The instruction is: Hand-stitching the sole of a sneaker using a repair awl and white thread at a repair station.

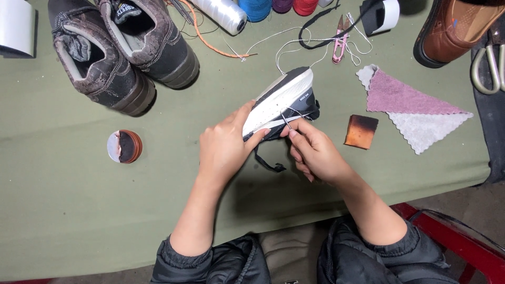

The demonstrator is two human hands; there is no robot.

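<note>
Your left hand (223, 147) is clamped on the black sneaker with the white sole (281, 100), thumb pressed along the sole edge and fingers wrapped beneath, holding the shoe tipped on its side just above the green table cover (63, 200). Your right hand (315, 152) is pinched shut on a thin needle (285, 121), its tip right at the seam where the sole meets the upper, touching your left thumb's side of the shoe. A white thread (286, 44) runs away from the shoe, past your grip, toward the pink thread snips (339, 47) and the white spool (223, 13) beyond. By the look of it, you are mid-stitch along the sole edge, with the needle set at the seam. The next pull calls for a firm hold on the sole so the shoe does not twist, and for keeping your left thumb out of the needle's line. To the outside of your right hand lie a scorched brown square (361, 131) and a pink and grey cloth (415, 108); to the outside of your left, a small round tin (124, 146) and a pair of worn dark boots (121, 52).
</note>
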